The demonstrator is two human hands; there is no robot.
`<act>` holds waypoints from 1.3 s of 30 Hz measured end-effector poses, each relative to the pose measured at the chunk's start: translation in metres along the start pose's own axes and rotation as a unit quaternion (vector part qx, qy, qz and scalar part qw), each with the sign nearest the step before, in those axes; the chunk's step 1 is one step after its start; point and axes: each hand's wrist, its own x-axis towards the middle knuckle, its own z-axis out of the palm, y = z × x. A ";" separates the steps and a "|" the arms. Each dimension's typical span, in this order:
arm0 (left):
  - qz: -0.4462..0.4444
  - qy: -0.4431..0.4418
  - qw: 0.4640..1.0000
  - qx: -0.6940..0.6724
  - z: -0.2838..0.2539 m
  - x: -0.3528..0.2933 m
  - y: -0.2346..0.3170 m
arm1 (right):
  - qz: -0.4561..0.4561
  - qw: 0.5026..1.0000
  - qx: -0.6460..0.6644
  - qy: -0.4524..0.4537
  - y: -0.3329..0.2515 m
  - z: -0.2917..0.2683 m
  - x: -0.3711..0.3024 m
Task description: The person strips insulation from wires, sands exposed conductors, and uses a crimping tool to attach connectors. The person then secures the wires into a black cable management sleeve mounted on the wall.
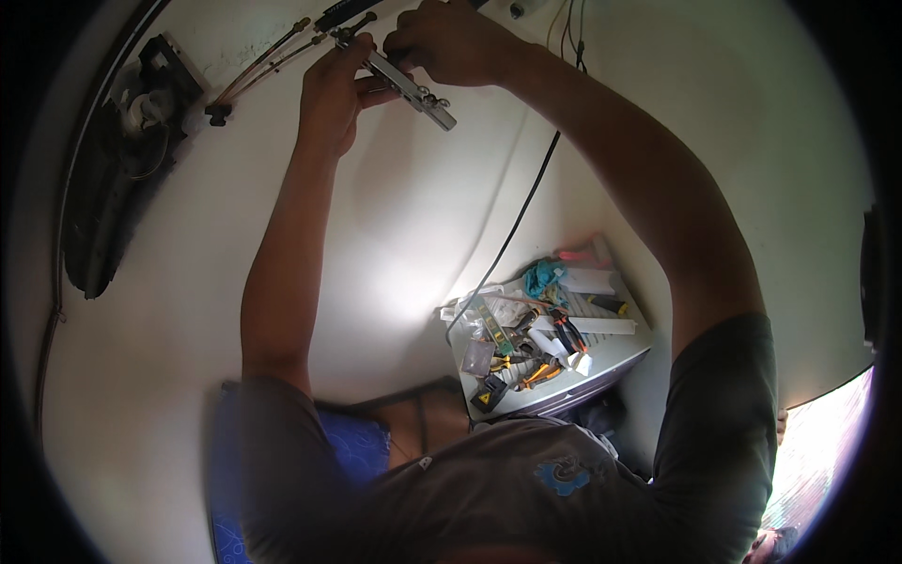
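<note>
Both my arms reach up to the top of the view, in front of a pale wall. My left hand is closed around a silver metal clamp bar with wing nuts, which looks like a flaring tool bar. The bar slants down to the right, its wing-nut end sticking out past my fingers. Just right of it, my right hand has its fingers curled in close by the bar. What those fingers grip is hidden. Thin copper pipes with brass nuts lead toward my left hand from the left.
A dark bracket-like unit is fixed to the wall at left. A black cable hangs down to a white cabinet top strewn with pliers, a blue-green cloth and other tools. Blue fabric lies below left.
</note>
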 end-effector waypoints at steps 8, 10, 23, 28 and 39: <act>0.016 0.003 0.999 0.040 0.003 -0.005 -0.001 | 0.034 0.997 -0.060 -0.028 -0.004 0.007 -0.004; 0.013 0.000 0.999 0.051 0.003 -0.006 -0.002 | 0.027 0.999 -0.039 -0.011 -0.004 0.008 -0.004; -0.063 -0.016 0.985 -0.160 -0.001 -0.001 -0.009 | 0.017 0.999 -0.049 -0.003 -0.005 0.004 -0.007; -0.075 -0.039 0.991 -0.102 -0.002 -0.004 -0.005 | 0.017 1.000 -0.011 -0.011 -0.004 -0.002 -0.012; -0.080 -0.063 0.990 -0.093 -0.010 -0.005 -0.012 | -0.069 0.994 0.082 -0.027 -0.002 -0.017 0.005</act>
